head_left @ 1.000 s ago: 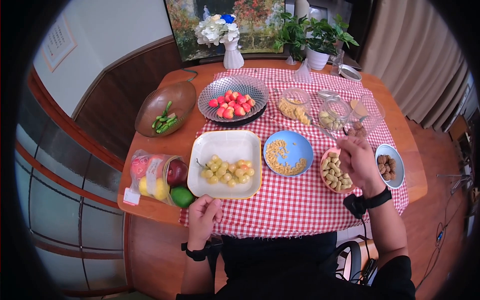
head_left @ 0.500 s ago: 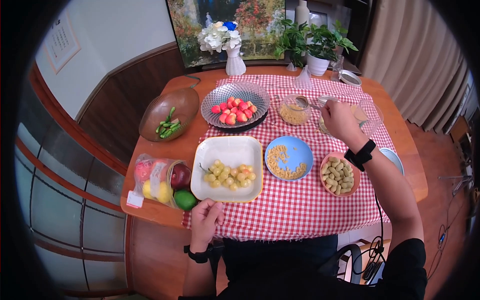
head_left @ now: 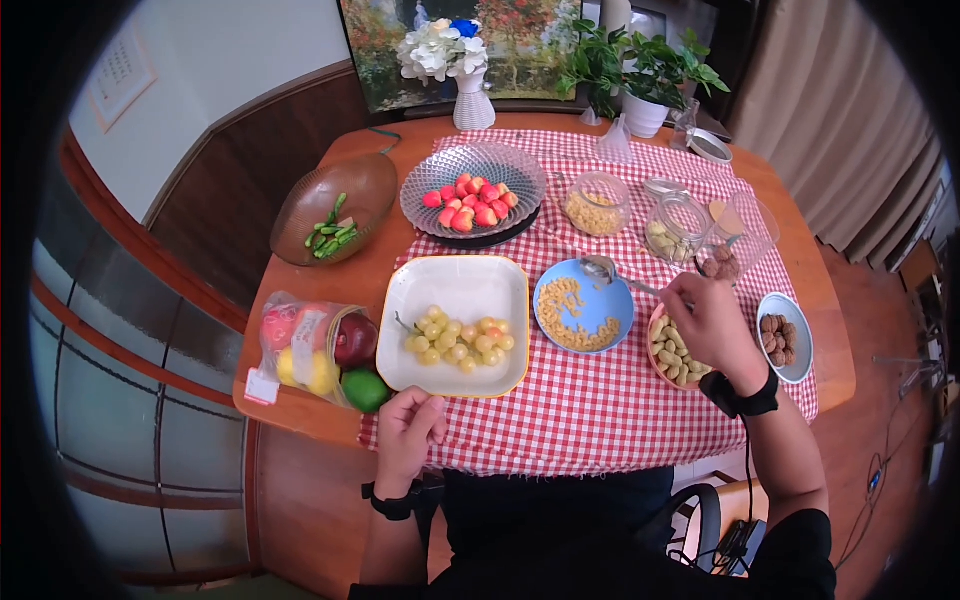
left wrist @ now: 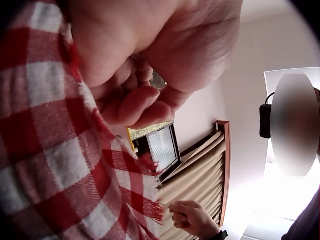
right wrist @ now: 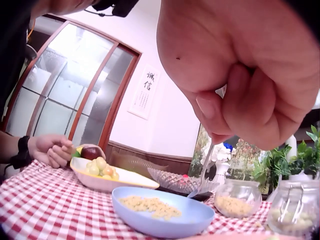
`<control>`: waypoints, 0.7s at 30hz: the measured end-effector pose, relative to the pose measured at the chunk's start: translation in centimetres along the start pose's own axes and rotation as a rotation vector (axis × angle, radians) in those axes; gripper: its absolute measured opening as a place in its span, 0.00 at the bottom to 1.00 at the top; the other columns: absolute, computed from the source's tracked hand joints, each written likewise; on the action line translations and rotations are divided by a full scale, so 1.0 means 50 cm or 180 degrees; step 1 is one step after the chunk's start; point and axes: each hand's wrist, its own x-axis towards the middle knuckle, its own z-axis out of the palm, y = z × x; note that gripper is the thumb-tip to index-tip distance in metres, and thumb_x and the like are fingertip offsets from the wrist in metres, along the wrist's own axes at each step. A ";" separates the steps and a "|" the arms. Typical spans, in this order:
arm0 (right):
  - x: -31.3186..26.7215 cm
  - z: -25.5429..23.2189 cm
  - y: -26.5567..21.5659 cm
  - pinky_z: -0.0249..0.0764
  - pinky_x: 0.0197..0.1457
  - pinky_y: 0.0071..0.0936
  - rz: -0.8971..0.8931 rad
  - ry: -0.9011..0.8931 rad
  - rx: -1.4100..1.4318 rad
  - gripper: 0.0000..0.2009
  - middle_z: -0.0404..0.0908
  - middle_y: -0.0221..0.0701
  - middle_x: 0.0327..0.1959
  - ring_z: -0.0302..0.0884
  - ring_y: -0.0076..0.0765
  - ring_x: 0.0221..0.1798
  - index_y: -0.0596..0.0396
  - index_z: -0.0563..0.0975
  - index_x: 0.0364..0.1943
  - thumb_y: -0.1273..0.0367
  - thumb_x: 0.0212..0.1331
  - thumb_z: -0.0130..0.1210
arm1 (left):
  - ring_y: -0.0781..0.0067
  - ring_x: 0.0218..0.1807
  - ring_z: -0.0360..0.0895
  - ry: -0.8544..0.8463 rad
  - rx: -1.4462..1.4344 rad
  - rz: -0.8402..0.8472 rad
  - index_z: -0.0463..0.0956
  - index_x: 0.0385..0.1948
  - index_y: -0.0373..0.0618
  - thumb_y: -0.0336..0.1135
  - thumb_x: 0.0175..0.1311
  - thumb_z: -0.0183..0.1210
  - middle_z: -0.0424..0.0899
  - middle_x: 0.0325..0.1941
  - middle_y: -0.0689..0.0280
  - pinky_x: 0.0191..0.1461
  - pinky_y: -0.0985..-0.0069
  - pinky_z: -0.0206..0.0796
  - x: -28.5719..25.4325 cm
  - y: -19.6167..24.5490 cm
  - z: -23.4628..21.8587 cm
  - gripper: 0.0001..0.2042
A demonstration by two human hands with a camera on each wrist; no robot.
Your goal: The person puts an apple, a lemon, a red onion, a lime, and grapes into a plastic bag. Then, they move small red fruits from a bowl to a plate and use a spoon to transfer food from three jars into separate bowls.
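A metal spoon (head_left: 600,268) is pinched at its handle by my right hand (head_left: 708,322); the spoon's head is over the back rim of the blue bowl (head_left: 617,333), which holds small yellow pieces (head_left: 562,326). In the right wrist view, thumb and fingers of the right hand (right wrist: 245,85) grip the spoon handle (right wrist: 206,161). Behind the bowl stands a glass jar (head_left: 597,205) partly filled with similar pieces. My left hand (head_left: 408,436), loosely curled and holding nothing, rests at the table's front edge beside the white tray (head_left: 400,290).
Grapes (head_left: 465,342) lie in the tray. Left are a bag of fruit (head_left: 305,350), a green fruit (head_left: 364,390) and a brown bowl (head_left: 295,222). Red fruit (head_left: 470,205) fills a glass bowl. Peanuts (head_left: 668,350), walnuts (head_left: 779,340) and another jar (head_left: 676,228) stand right.
From half a second ago, my right hand has come back toward the body with the spoon, from the jar of yellow pieces to the blue bowl. The left hand stays at the table edge.
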 end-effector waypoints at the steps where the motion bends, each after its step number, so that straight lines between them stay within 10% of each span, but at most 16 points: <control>1: -0.007 0.012 0.004 0.74 0.29 0.40 0.0040 -0.0037 -0.0006 0.11 0.82 0.46 0.21 0.81 0.50 0.22 0.66 0.81 0.31 0.69 0.66 0.60 | 0.87 0.21 0.69 -0.0015 0.0001 0.0018 0.72 0.28 0.43 0.30 0.76 0.58 0.76 0.20 0.72 0.25 0.86 0.58 0.000 0.001 0.000 0.11; 9: -0.042 0.082 0.012 0.73 0.33 0.43 -0.0306 0.0039 -0.0330 0.12 0.81 0.46 0.21 0.79 0.50 0.26 0.64 0.80 0.32 0.68 0.70 0.57 | 0.86 0.21 0.68 -0.0004 -0.0016 0.0042 0.72 0.28 0.43 0.30 0.76 0.58 0.76 0.20 0.71 0.25 0.85 0.58 -0.001 -0.003 0.000 0.11; 17: -0.089 0.108 -0.001 0.65 0.28 0.22 0.0814 -0.0952 0.1072 0.12 0.74 0.25 0.21 0.68 0.16 0.25 0.62 0.80 0.36 0.67 0.76 0.54 | 0.86 0.21 0.69 -0.0024 0.0023 0.0057 0.72 0.28 0.43 0.30 0.76 0.57 0.76 0.20 0.71 0.25 0.85 0.58 0.000 -0.002 0.000 0.11; 21: -0.103 0.122 -0.010 0.66 0.27 0.25 0.1388 -0.0937 0.1904 0.14 0.75 0.24 0.21 0.68 0.19 0.23 0.63 0.80 0.35 0.66 0.75 0.54 | 0.85 0.21 0.69 -0.0046 -0.0010 0.0046 0.72 0.29 0.43 0.30 0.77 0.57 0.75 0.20 0.71 0.25 0.85 0.58 0.001 -0.002 0.000 0.11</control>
